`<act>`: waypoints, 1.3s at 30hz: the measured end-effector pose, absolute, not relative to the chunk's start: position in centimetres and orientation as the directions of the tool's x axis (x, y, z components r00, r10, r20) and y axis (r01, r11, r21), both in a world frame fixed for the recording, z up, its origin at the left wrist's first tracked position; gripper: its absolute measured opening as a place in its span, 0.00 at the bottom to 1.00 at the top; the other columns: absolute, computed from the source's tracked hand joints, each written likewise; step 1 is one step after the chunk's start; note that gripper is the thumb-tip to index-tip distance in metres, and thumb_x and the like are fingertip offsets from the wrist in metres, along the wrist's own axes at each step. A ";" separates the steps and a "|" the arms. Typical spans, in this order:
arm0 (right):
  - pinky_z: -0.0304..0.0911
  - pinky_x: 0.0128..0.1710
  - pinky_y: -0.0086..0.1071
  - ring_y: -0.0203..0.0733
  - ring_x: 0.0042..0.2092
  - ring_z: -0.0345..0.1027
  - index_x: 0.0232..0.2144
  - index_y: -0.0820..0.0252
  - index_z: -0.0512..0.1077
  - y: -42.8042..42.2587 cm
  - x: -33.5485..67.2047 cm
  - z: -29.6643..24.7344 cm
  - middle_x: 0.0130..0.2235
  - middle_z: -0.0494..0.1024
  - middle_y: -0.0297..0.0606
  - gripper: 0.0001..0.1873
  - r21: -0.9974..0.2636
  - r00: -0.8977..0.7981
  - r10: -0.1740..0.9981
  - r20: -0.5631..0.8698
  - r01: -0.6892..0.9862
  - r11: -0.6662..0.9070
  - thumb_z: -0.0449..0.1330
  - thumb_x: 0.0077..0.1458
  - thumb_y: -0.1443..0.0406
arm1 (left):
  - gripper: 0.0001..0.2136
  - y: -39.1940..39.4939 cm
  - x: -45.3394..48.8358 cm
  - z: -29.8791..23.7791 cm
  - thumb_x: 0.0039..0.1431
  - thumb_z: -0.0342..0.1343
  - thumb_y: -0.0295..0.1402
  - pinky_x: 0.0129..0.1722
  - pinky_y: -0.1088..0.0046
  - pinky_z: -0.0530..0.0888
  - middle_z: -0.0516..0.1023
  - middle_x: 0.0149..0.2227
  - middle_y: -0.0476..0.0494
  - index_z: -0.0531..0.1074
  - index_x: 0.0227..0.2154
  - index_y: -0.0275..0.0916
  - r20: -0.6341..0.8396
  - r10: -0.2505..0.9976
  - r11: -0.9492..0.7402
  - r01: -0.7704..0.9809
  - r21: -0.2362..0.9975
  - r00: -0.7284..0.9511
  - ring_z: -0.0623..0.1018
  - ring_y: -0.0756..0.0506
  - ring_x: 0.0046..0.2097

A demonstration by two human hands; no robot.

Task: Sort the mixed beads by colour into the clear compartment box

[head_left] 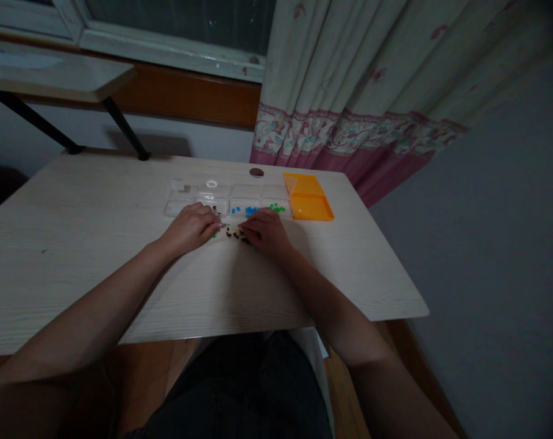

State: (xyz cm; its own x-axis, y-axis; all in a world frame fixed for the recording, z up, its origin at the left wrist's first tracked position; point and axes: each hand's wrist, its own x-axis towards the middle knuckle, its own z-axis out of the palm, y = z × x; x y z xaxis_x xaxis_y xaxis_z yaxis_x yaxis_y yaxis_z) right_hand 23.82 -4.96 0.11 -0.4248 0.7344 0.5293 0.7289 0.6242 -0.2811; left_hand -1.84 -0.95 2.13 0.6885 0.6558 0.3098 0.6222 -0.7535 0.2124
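My left hand (194, 227) rests on the table, its thumb and fingers pinched together at the left edge of a scatter of small dark pieces (229, 234). Across from it, my right hand (267, 233) has its fingertips drawn together at the right side of the same scatter. What either pinch holds is too small to make out. A few pale yellow and green bits lie among the dark ones. Just behind the hands is a clear plastic compartment box (228, 200); blue pieces (251, 211) and green pieces (276, 208) sit in separate compartments, the blue ones partly behind my right hand.
An open orange case (319, 209) stands against the clear box's right end. A round dark disc (256, 172) is at the table's back edge. A raised shelf (93, 82) on black legs occupies the back left. Curtains (322, 122) hang behind the wooden table (97, 244).
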 end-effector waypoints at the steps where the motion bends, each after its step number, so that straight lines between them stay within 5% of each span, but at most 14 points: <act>1: 0.60 0.54 0.40 0.45 0.47 0.71 0.39 0.55 0.83 -4.9 23.9 0.1 0.39 0.83 0.39 0.10 -0.286 -0.417 0.739 0.529 0.732 0.618 0.62 0.64 0.61 | 0.17 -1.0 -1.9 2.4 0.70 0.51 0.45 0.44 0.61 0.65 0.76 0.34 0.40 0.75 0.32 0.39 0.287 0.650 -0.757 0.632 0.166 0.703 0.72 0.39 0.42; 7: 0.60 0.54 0.40 0.45 0.47 0.72 0.40 0.54 0.83 -4.9 23.9 0.3 0.40 0.83 0.40 0.11 -0.303 -0.415 0.746 0.520 0.728 0.615 0.60 0.66 0.60 | 0.21 -1.9 -1.9 3.3 0.68 0.52 0.51 0.46 0.58 0.63 0.78 0.36 0.38 0.76 0.30 0.38 0.181 0.635 -0.757 0.652 -0.051 0.751 0.73 0.36 0.45; 19: 0.60 0.53 0.40 0.44 0.46 0.72 0.39 0.56 0.82 -4.9 24.1 0.2 0.39 0.83 0.40 0.11 -0.301 -0.399 0.738 0.544 0.728 0.616 0.59 0.66 0.61 | 0.16 -2.8 -0.9 2.2 0.70 0.48 0.37 0.45 0.56 0.65 0.81 0.36 0.36 0.77 0.33 0.37 0.145 0.639 -0.753 0.653 -0.082 0.755 0.76 0.34 0.45; 23: 0.60 0.53 0.39 0.44 0.46 0.72 0.40 0.56 0.82 -5.0 23.8 0.3 0.39 0.83 0.40 0.11 -0.278 -0.429 0.718 0.548 0.716 0.640 0.60 0.65 0.61 | 0.17 -2.8 -0.3 2.2 0.71 0.46 0.38 0.43 0.60 0.67 0.78 0.33 0.38 0.75 0.30 0.37 0.266 0.662 -0.745 0.655 0.128 0.701 0.75 0.38 0.42; 30: 0.59 0.55 0.40 0.44 0.49 0.71 0.46 0.51 0.81 -5.8 22.9 0.6 0.41 0.82 0.38 0.12 -0.189 -0.442 0.653 0.615 0.722 0.666 0.61 0.66 0.57 | 0.17 -3.2 1.3 1.1 0.71 0.46 0.39 0.42 0.67 0.70 0.75 0.29 0.45 0.72 0.28 0.39 0.428 0.713 -0.674 0.376 0.636 0.556 0.73 0.45 0.36; 39: 0.56 0.54 0.41 0.43 0.48 0.70 0.40 0.51 0.81 -6.5 22.4 1.0 0.39 0.83 0.36 0.10 -0.132 -0.428 0.624 0.654 0.747 0.652 0.59 0.67 0.59 | 0.19 -3.5 1.6 0.4 0.69 0.50 0.45 0.37 0.68 0.71 0.75 0.29 0.45 0.74 0.28 0.39 0.386 0.786 -0.558 0.285 0.780 0.483 0.74 0.46 0.34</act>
State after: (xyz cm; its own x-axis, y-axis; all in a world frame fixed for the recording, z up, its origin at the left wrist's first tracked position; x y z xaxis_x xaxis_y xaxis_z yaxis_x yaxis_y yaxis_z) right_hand 22.39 -6.51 1.04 -0.4285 0.6236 0.6539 0.7470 0.6516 -0.1319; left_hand 1.65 -3.45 0.40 0.4826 0.7862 0.3860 0.2847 -0.5576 0.7797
